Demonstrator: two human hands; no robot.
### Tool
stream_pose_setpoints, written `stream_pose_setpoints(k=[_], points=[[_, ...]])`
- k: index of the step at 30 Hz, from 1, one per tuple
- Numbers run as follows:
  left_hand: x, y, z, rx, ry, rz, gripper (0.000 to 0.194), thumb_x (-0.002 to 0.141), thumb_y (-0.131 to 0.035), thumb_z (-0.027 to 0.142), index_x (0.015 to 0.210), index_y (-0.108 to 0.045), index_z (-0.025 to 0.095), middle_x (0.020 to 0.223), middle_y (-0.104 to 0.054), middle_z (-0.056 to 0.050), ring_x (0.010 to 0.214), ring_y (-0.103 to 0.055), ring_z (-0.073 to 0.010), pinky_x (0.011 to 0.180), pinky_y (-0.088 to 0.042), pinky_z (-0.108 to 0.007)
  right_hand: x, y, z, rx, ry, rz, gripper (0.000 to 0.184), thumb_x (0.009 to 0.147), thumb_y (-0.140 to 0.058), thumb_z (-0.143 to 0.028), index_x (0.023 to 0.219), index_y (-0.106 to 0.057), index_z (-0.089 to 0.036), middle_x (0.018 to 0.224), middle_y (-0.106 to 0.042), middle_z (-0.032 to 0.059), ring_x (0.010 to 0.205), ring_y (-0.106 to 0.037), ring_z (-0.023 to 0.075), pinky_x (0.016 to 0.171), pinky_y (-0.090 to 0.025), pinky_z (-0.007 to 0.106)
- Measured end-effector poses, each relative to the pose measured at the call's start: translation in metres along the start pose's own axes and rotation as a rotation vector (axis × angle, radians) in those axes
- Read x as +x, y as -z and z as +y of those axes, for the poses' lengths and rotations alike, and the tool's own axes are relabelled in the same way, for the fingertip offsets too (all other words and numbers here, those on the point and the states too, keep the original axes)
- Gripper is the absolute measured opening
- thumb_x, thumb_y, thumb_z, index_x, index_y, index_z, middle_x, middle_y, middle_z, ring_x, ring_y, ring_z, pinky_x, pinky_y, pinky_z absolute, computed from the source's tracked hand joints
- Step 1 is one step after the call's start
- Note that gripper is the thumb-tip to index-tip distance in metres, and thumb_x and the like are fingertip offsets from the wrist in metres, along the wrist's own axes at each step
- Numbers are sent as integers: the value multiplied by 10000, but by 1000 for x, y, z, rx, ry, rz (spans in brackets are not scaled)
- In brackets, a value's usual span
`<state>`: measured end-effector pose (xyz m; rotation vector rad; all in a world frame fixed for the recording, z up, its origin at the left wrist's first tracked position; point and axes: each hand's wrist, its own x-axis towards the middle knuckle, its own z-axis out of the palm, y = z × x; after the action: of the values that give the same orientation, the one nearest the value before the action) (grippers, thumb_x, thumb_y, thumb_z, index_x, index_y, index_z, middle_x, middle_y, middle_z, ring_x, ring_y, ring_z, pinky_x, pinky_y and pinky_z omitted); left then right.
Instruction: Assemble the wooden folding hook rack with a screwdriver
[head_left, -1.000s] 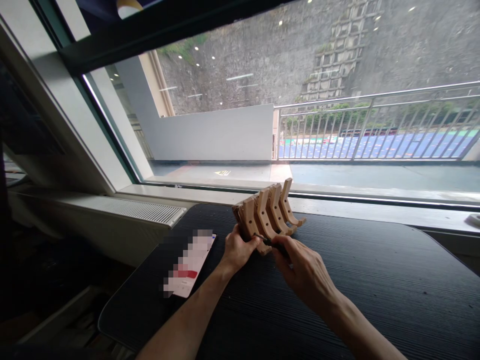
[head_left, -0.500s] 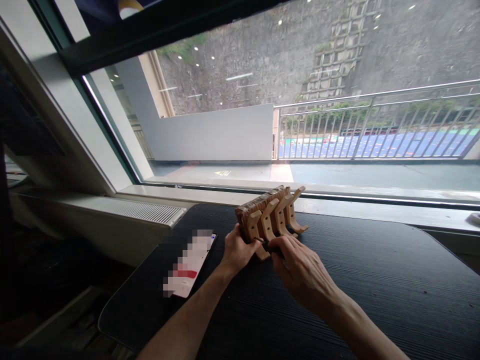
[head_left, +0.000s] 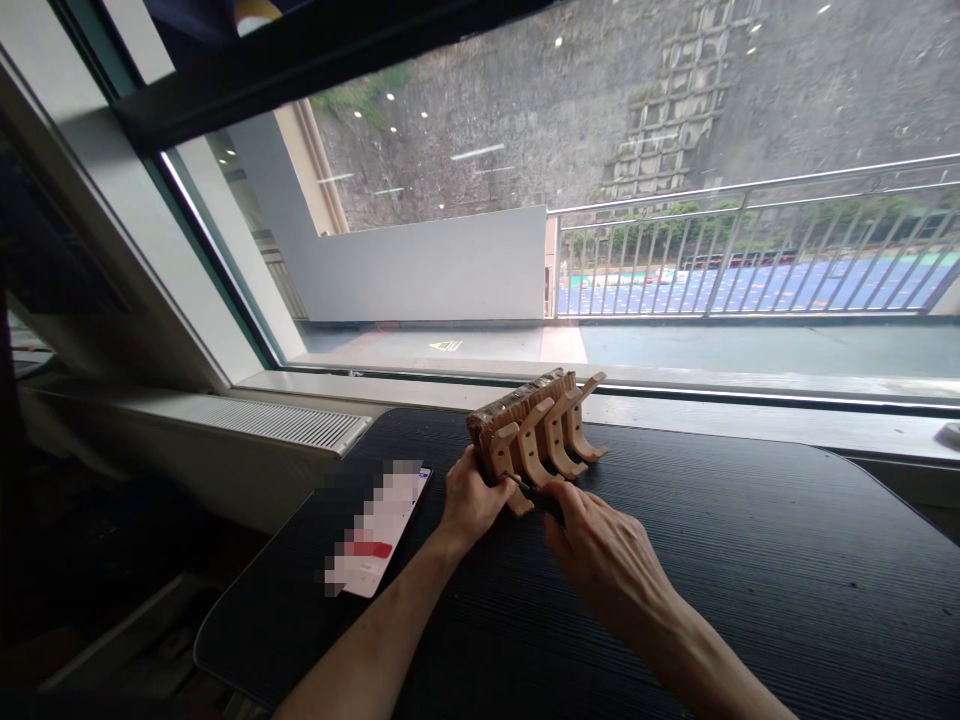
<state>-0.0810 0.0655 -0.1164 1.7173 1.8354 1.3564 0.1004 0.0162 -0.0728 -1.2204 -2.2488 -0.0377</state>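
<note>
A wooden coat rack (head_left: 536, 430) with several curved hooks stands on its edge on the black table (head_left: 750, 560), hooks toward me. My left hand (head_left: 469, 500) is closed round the rack's near left end. My right hand (head_left: 600, 545) pinches a thin dark tool (head_left: 534, 491), whose tip touches the nearest hook close to the board.
A phone (head_left: 379, 530) lies flat on the table to the left of my left hand. Behind the rack runs the window sill (head_left: 750, 415) and a large window. A radiator grille (head_left: 262, 420) lies at the left. The table's curved left edge is near my left forearm.
The rack has been tipped from lying with its hooks pointing up to standing on its edge with the hooks facing me. My right hand keeps the tool at the nearest hook.
</note>
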Motion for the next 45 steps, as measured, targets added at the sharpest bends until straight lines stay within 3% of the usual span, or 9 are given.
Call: stream_pose_setpoints(k=[7,13,23,26,31,35,38,40,45], points=[[0,0,2,21,15,10,334,632,-698,274,906,-533,180,853,-650,-37,806,-636,-201,721,-492,-299,-2,-11,-2,41,-37,8,97,892,-415,-218,933,-499,-194,770,-677,16,649,-652,177,550,-370,271],[2,3,2,51,8,12,318,641,-676,253,906,-522,171,848,-647,-44,804,-632,-200,724,-487,-297,-4,-15,-3,152,-185,-46,190,928,-357,-315,1007,-482,-197,655,-659,-20,600,-651,180,530,-353,272],[4,11,1,-22,46,-67,377,613,-703,257,944,-541,180,860,-664,-35,802,-632,-189,714,-488,-288,-4,-12,4,91,-56,86,155,866,-430,-197,1000,-508,-190,882,-669,37,771,-646,183,657,-408,276],[5,11,2,-5,32,-59,331,614,-693,231,910,-556,178,864,-662,-34,802,-629,-187,719,-487,-288,-5,-19,5,79,-73,28,149,899,-390,-227,959,-522,-192,849,-675,36,738,-649,191,626,-396,283],[4,9,5,59,11,-41,303,620,-666,192,899,-549,169,884,-654,-48,823,-623,-201,742,-484,-308,-4,-22,4,244,-261,-165,219,920,-347,-329,929,-522,-197,743,-672,26,680,-641,191,595,-388,275],[4,10,4,81,6,-36,319,618,-671,202,908,-543,165,898,-653,-59,848,-624,-213,758,-484,-315,0,-15,3,310,-346,-243,272,920,-302,-376,885,-521,-219,720,-660,24,674,-630,193,578,-385,269],[3,12,5,86,19,-46,322,620,-671,211,915,-547,172,905,-655,-56,856,-630,-213,747,-487,-307,1,-7,1,318,-341,-240,227,871,-384,-312,1052,-482,-216,793,-673,27,713,-640,199,607,-407,272],[3,12,6,84,24,-50,336,622,-673,226,931,-550,181,906,-658,-50,860,-633,-214,740,-488,-304,1,-3,0,339,-312,-217,314,822,-429,-237,1135,-424,-207,841,-675,25,710,-642,186,619,-421,266],[4,10,3,86,25,-37,361,618,-680,246,949,-550,183,894,-663,-47,870,-631,-222,749,-490,-313,-3,-5,-1,237,-90,-76,188,878,-377,-226,1048,-452,-198,849,-669,40,732,-647,179,625,-411,260]])
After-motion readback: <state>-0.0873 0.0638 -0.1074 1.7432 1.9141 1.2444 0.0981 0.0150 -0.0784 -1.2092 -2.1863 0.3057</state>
